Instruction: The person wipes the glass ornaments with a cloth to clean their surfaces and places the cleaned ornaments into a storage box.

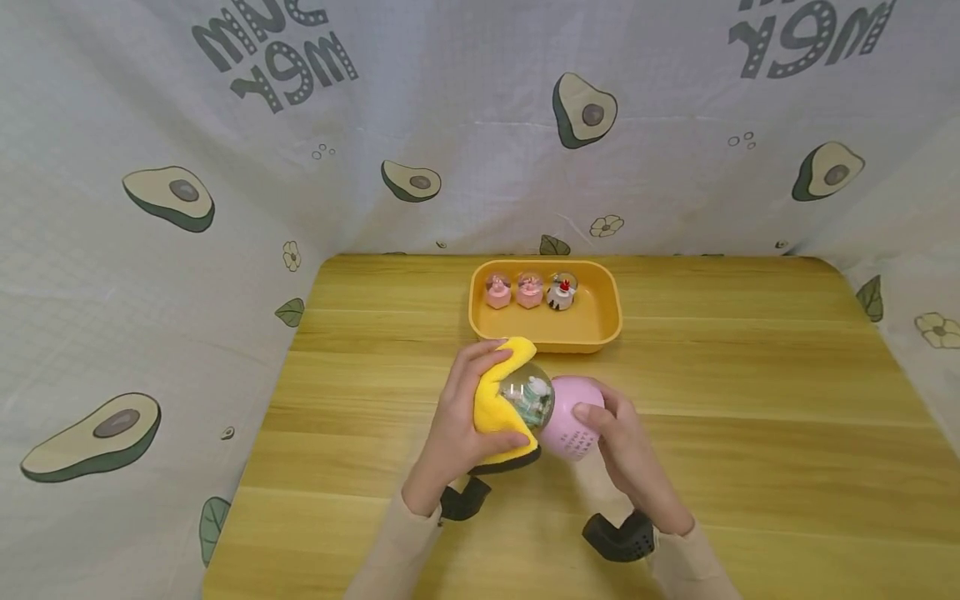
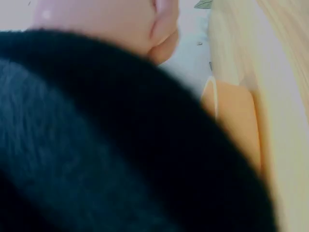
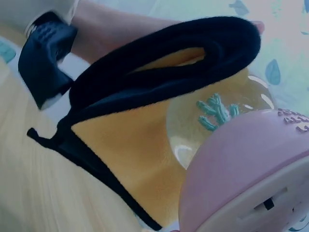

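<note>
Tray: I see a yellow tray (image 1: 597,304), rounded at its corners.
Small globes: inside the tray I count two pink globes (image 1: 529,291) in a row with a white globe (image 1: 561,293) bearing a red detail, rightmost of the three.
Counter: I make out a wood-grained counter (image 1: 750,375) beneath the tray, stretching to both sides of it.
Backdrop: behind the tray I see a pale sheet (image 1: 480,50) printed with avocados (image 1: 585,112), leaves (image 1: 555,245) and flowers (image 1: 607,226).

- White cloth (image 1: 480,83) hangs behind the table (image 1: 750,400) and along both sides — lightly creased.
- Its print: halved avocados (image 1: 585,112), leaves (image 1: 289,312), small flowers (image 1: 607,226), grey lettering (image 1: 813,37) near the top.
- The table — yellowish wood grain, rounded far corners — looks softly lit.
</note>
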Demonstrator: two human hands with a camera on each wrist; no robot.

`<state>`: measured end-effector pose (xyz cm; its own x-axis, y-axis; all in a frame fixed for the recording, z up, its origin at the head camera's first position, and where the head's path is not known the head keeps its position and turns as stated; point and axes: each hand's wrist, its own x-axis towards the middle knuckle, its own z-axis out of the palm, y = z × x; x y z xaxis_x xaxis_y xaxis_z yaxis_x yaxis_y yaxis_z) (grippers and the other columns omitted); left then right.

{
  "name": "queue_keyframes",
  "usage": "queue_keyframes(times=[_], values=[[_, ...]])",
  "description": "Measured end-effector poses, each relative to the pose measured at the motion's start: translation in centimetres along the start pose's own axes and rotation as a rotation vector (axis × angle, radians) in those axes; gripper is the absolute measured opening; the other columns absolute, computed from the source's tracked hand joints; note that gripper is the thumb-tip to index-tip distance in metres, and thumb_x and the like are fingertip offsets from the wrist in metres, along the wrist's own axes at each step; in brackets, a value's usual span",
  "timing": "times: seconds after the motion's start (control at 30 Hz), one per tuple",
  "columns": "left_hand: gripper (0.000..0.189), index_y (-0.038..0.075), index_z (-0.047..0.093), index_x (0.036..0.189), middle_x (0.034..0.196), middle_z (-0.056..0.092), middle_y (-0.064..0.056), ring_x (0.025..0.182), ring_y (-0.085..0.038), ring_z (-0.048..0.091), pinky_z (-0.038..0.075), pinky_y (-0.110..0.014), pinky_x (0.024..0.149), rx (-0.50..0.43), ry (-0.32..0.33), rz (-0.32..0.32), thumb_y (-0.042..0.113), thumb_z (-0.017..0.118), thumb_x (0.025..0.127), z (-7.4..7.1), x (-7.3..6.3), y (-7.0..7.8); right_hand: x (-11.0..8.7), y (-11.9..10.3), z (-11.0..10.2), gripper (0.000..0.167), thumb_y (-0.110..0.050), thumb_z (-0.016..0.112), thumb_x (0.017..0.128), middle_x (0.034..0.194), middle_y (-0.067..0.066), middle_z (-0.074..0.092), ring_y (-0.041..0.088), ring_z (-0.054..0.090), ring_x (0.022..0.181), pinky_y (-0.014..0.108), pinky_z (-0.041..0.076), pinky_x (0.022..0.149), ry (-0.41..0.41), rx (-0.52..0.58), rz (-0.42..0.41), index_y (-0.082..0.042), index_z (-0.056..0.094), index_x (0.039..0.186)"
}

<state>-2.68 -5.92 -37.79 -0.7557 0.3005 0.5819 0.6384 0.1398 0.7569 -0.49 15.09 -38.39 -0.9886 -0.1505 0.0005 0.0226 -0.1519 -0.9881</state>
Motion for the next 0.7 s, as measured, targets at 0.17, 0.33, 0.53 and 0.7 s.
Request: queue_keyframes(times=[0.17,0.33,0.53,0.7], values=[[0.103,0.011,0.038,0.142,0.142,0.036,-0.009,0.128,-0.027,0.038,0.039,-0.042,0.101,0.055,-0.150,-0.017,0.036,0.092,0.058,-0.8,0.1,0.6,-0.2,0.4,-0.6,0.027,-0.022,0.039,0.094,0.093,0.002,0.063,0.013,0.058,0.083,0.027,0.049,0.069,-0.091,0.103,0.149,-0.018,0.065,0.097],[0.110,0.011,0.035,0.143,0.143,0.036,-0.006,0.128,-0.023,0.037,0.038,-0.040,0.101,0.150,-0.202,-0.026,0.029,0.095,0.052,-1.0,0.4,1.1,-0.2,0.4,-0.9,0.035,-0.035,0.030,0.100,0.102,0.000,0.056,0.015,0.052,0.092,0.031,0.044,0.077,-0.208,0.168,0.291,-0.024,0.063,0.100],[0.102,0.010,0.040,0.138,0.138,0.042,-0.006,0.123,-0.022,0.041,0.041,-0.037,0.098,0.226,-0.191,0.026,0.034,0.093,0.055,-0.8,0.8,1.5,0.2,0.5,-0.9,0.040,-0.048,0.028,0.099,0.105,0.000,0.053,0.015,0.051,0.093,0.029,0.044,0.076,-0.281,0.282,0.455,-0.024,0.060,0.103],[0.097,0.010,0.041,0.136,0.136,0.044,-0.007,0.120,-0.023,0.043,0.043,-0.037,0.095,0.211,-0.178,0.034,0.031,0.092,0.057,-0.8,0.7,1.1,0.2,0.7,-0.9,0.041,-0.051,0.028,0.099,0.106,0.002,0.053,0.017,0.055,0.093,0.034,0.051,0.078,-0.301,0.363,0.495,-0.022,0.057,0.105]])
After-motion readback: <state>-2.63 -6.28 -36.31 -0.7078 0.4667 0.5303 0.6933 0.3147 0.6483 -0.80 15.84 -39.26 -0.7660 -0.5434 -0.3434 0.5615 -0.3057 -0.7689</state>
